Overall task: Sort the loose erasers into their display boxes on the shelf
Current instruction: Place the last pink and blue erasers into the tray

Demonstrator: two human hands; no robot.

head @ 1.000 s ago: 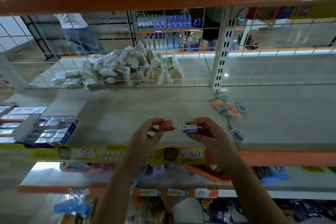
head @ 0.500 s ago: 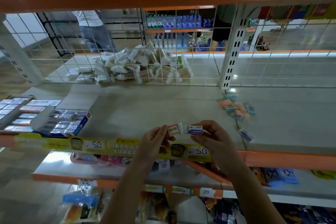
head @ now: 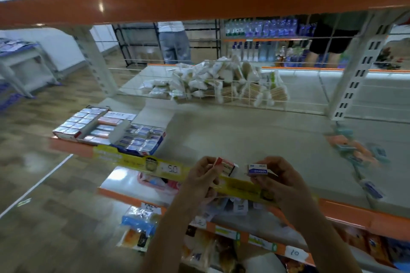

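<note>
At lower centre, a red eraser point(head: 224, 165) was pinched by the left hand point(head: 200, 180) and a blue eraser point(head: 257, 169) by the right hand point(head: 280, 180), both above the shelf point(head: 233, 139) edge. Display boxes point(head: 111, 132) were seen at left, loose erasers point(head: 355, 150) at right.

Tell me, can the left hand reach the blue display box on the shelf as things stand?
Probably yes. The left hand pinches a red-sleeved eraser, and only bare shelf lies between it and the blue display box to its left. Nothing stands in the way.
</note>
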